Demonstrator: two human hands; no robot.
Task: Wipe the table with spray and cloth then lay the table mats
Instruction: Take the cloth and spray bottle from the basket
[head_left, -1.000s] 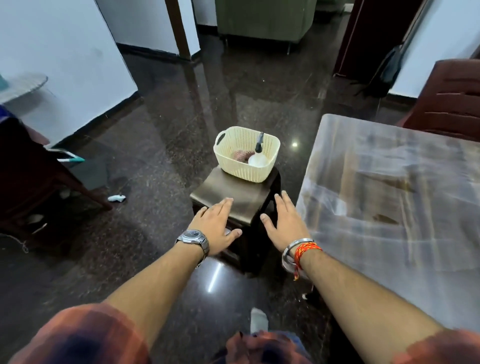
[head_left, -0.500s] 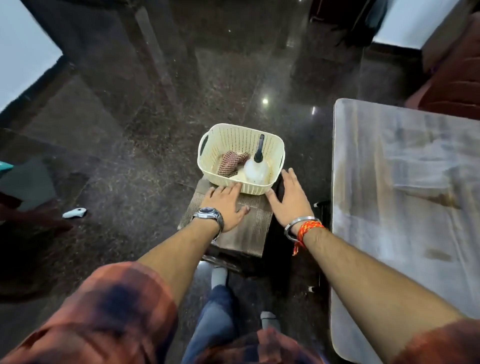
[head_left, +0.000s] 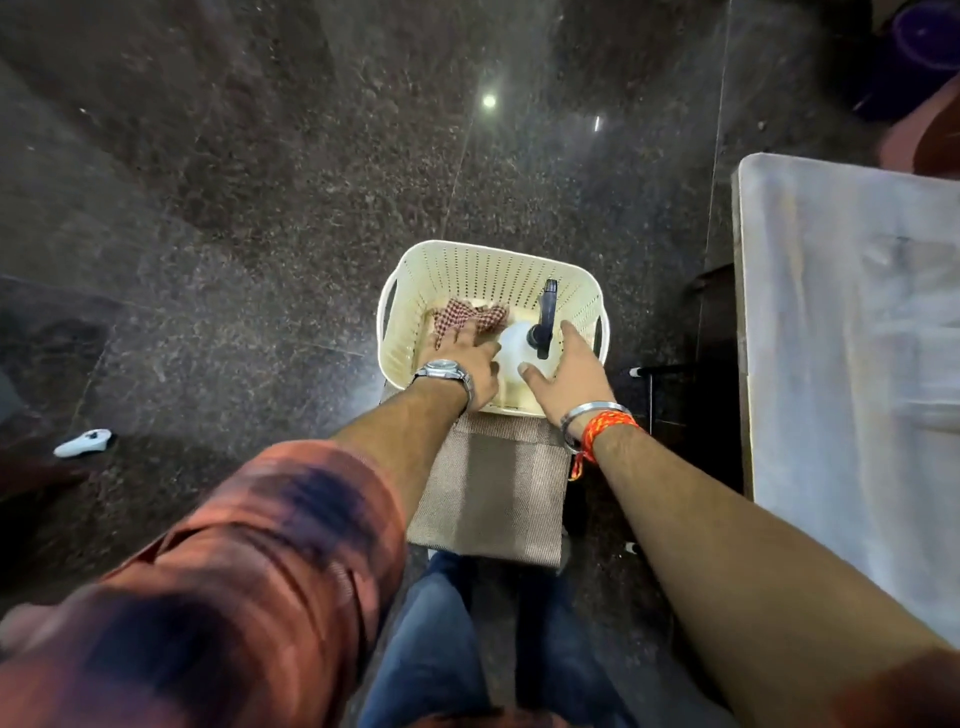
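Cream plastic basket held your checked cloth and white spray bottle. Your left hand lay flat on the cloth, your right hand spread wide by the bottle, gripping nothing. You were fetching them; next needed a firm grab.

No text, label, brand or number can be read on anything in view.

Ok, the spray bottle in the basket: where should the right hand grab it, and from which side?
Probably around the white body of the spray bottle, just below the dark trigger head, coming from above. It stands upright in the cream basket, whose walls block a side approach. The right hand is open beside it; the left hand is on the checked cloth, apparently not gripping.
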